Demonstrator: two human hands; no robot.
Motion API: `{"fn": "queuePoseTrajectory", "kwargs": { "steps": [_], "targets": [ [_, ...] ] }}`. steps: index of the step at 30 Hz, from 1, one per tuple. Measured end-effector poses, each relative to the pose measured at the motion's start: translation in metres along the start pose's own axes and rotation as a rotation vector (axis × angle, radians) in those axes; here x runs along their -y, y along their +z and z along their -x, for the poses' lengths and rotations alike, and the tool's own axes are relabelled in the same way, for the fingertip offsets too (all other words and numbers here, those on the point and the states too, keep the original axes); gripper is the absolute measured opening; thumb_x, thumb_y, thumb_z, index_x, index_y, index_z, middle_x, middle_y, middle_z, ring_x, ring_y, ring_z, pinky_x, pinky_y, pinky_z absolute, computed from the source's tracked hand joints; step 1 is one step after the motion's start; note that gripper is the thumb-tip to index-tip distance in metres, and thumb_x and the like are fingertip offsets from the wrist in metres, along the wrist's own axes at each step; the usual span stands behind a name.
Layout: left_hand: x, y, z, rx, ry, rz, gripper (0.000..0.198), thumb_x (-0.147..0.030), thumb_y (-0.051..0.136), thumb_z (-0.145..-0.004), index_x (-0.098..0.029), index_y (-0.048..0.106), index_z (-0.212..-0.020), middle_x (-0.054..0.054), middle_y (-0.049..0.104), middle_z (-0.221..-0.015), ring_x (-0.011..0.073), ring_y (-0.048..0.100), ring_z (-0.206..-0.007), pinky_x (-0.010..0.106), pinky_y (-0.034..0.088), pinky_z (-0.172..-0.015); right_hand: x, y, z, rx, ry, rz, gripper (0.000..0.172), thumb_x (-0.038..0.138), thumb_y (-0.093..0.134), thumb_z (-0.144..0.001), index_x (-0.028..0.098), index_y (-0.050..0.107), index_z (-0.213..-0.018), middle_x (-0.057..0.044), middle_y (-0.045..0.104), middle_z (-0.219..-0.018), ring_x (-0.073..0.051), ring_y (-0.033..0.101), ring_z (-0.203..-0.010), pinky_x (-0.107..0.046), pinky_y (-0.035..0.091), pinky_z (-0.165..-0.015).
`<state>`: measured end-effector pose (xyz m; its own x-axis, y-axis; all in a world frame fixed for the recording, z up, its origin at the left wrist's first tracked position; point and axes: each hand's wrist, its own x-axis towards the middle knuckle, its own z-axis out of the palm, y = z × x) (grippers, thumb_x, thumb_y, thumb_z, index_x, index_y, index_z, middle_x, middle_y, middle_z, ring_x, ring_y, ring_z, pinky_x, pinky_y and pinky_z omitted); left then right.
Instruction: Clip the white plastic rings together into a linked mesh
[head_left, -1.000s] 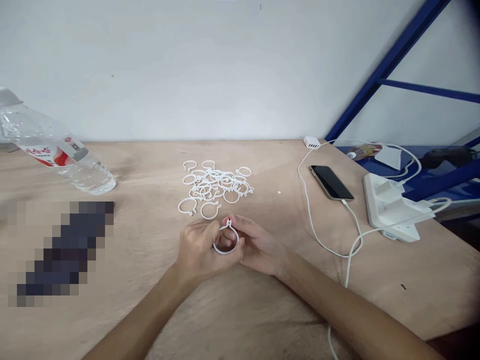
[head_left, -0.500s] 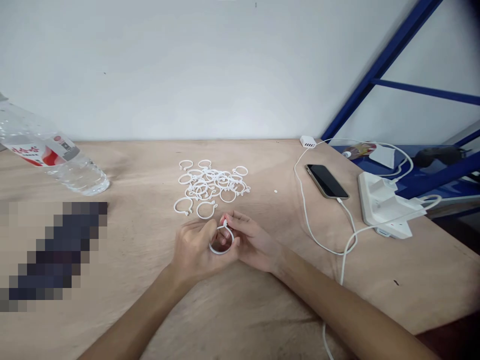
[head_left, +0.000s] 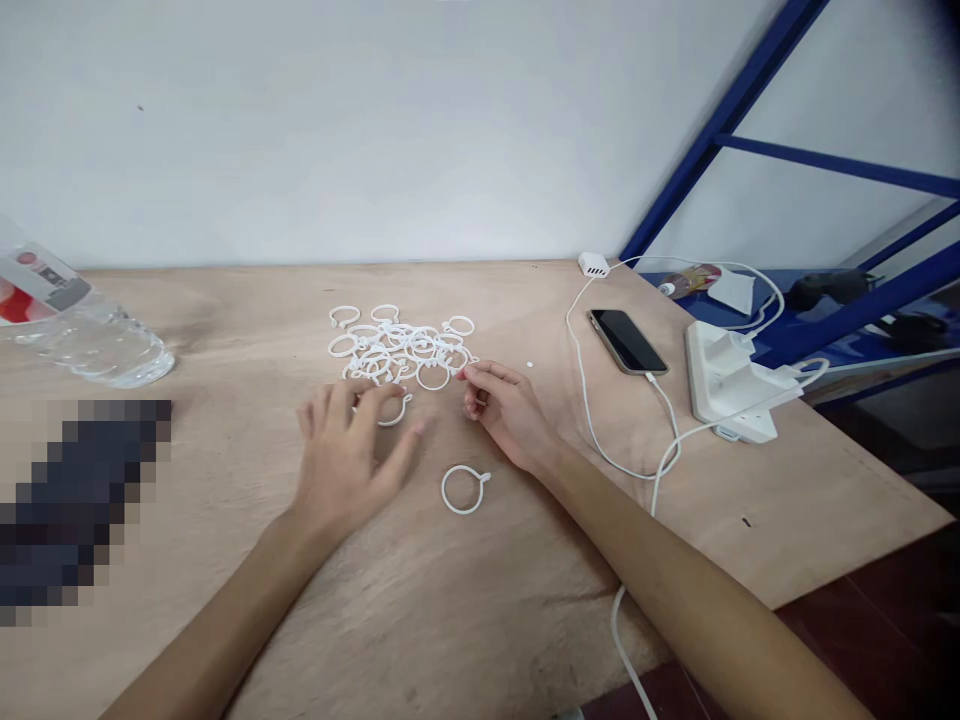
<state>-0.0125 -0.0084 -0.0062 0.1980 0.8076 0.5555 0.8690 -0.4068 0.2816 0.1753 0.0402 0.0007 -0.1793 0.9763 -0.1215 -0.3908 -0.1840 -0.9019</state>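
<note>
A white plastic curtain ring (head_left: 462, 490) with a small eyelet lies by itself on the wooden table, between my forearms. My left hand (head_left: 345, 440) is open, palm down and fingers spread. Its fingertips reach over another white ring (head_left: 393, 421), partly covering it; contact cannot be made out. Beyond lies a loose pile of several white curtain rings (head_left: 409, 348). Just at the pile's right front edge is my right hand (head_left: 510, 410), its fingers curled together with the tips close to each other. Whatever they may pinch is too small to name.
A clear water bottle (head_left: 97, 335) stands at the left, near a pixelated dark patch. On the right are a phone (head_left: 627, 341) on a white cable (head_left: 592, 430), a power strip (head_left: 731, 385) with plugs, and a small white hub (head_left: 593, 265). A blue metal frame (head_left: 697, 150) rises behind.
The ring both hands were holding now lies on the table. My hands have parted: the left has opened and moved left, the right has moved forward toward the pile. The view has shifted right.
</note>
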Motion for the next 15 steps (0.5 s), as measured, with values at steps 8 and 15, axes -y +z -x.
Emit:
{"fn": "queuePoseTrajectory", "kwargs": {
  "steps": [8,15],
  "targets": [
    [0.01,0.005,0.001,0.093,0.088,-0.117,0.016,-0.03,0.053,-0.088,-0.026,0.065,-0.097,0.01,0.052,-0.105,0.0303,0.045,-0.098,0.05,0.041,-0.083,-0.005,-0.001,-0.002,0.038,-0.009,0.021,0.017,0.033,0.074,-0.069,0.017,0.068,-0.07,0.003,0.054,-0.061,-0.008,0.044,-0.058,-0.024,0.029,-0.053],
    [-0.009,0.004,0.002,0.038,0.183,0.172,0.015,-0.017,0.048,-0.09,-0.02,0.054,-0.103,0.016,0.039,-0.134,0.0315,0.04,-0.127,0.051,0.043,-0.098,-0.006,0.0,-0.001,0.04,-0.006,0.061,0.02,0.032,0.074,-0.069,0.018,0.069,-0.083,0.003,0.06,-0.068,-0.008,0.048,-0.06,-0.024,0.032,-0.057]
  ]
}}
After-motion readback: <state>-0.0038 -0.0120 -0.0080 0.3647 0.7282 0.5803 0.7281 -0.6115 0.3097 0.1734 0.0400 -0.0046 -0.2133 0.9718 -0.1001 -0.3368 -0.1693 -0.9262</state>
